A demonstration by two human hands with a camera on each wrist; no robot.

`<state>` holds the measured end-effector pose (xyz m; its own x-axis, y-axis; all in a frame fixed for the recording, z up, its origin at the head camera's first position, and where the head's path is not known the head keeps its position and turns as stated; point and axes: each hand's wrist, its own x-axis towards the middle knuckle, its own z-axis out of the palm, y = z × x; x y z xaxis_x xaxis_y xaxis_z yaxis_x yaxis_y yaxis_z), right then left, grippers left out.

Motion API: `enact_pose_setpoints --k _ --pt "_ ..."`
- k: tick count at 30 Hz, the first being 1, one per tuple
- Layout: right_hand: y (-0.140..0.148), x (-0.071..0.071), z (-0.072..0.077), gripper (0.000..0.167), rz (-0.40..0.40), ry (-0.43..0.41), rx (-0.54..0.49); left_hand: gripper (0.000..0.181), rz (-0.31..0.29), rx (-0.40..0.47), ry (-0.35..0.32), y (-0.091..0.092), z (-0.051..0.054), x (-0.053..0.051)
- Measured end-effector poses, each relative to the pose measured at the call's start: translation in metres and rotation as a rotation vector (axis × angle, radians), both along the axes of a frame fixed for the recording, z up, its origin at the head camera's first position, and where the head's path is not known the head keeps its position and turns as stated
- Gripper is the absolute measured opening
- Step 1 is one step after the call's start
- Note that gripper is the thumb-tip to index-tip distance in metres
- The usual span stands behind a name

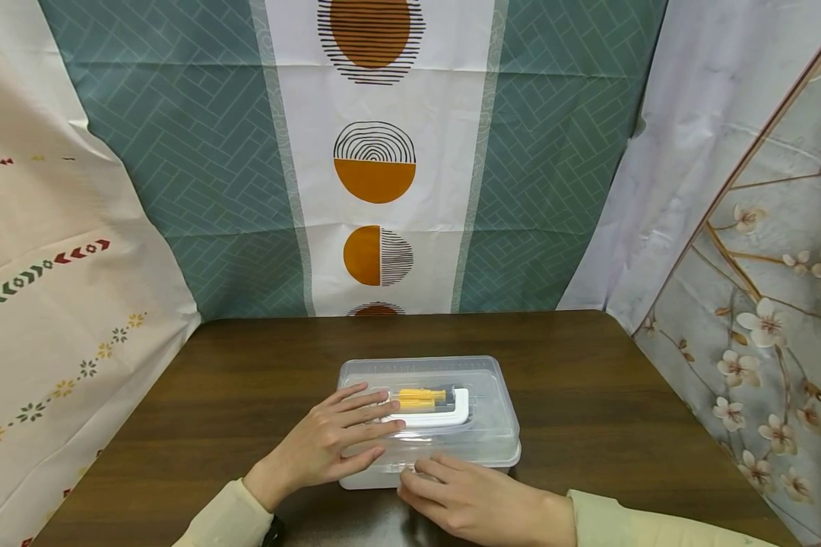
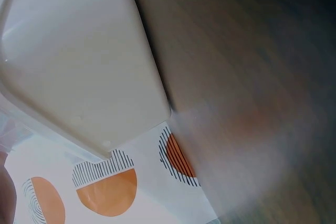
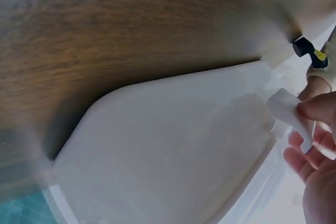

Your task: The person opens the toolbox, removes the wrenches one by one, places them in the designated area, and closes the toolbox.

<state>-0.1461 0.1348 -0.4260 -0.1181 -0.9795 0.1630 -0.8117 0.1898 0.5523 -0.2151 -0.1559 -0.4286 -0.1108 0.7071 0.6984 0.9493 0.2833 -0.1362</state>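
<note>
A translucent plastic storage box point(image 1: 496, 433) with a white carrying handle point(image 1: 462, 410) on its lid stands on the table. Yellow items point(image 1: 420, 399) show at the middle of the lid; their kind cannot be told. My left hand point(image 1: 331, 437) rests on the left part of the lid, fingers spread and nearly straight. At the front edge of the box is my right hand point(image 1: 479, 497). In the right wrist view its thumb and fingers pinch a white latch point(image 3: 286, 111), which stands out from the box wall point(image 3: 173, 140). The left wrist view shows the box side point(image 2: 89, 61), with little of the hand.
The box sits near the front middle of a dark brown wooden table point(image 1: 260, 372). A green and white patterned cloth point(image 1: 178, 152) hangs behind it. Other patterned cloths hang at the left and the right. A dark band point(image 3: 310, 51) is on the left wrist.
</note>
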Motion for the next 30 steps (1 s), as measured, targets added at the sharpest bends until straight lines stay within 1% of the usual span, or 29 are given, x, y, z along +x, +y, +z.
enact_pose_setpoints --k 2,5,8,13,15,19,23,26,30 --pt "0.002 -0.001 0.001 0.036 0.02 -0.013 -0.008 0.039 0.004 -0.001 -0.002 0.0 0.0 0.0" --pt "0.004 -0.002 0.001 0.039 0.054 0.02 -0.013 0.039 0.011 -0.004 -0.012 -0.001 0.0 0.0" --pt "0.007 -0.003 0.002 0.04 0.074 0.021 0.004 0.039 0.015 -0.006 -0.022 -0.001 0.0 0.0" --pt "0.012 -0.006 0.001 0.044 0.096 -0.018 0.039 0.04 0.013 -0.007 -0.029 -0.001 -0.001 0.001" --pt "0.015 -0.007 -0.001 0.045 0.111 -0.036 0.027 0.04 0.014 -0.009 -0.029 -0.001 -0.001 0.001" --pt "0.018 -0.008 -0.003 0.044 0.136 -0.097 -0.021 0.04 0.018 -0.01 -0.03 -0.001 -0.001 0.001" --pt "0.019 -0.008 -0.004 0.044 0.135 -0.144 -0.035 0.04 0.022 -0.012 -0.031 -0.001 -0.001 0.001" --pt "0.02 -0.008 -0.004 0.046 0.124 -0.148 -0.018 0.04 0.029 -0.017 -0.031 -0.001 -0.001 0.001" --pt "0.021 -0.008 -0.004 0.052 0.11 -0.152 0.01 0.04 0.034 -0.021 -0.032 -0.001 -0.001 0.001"
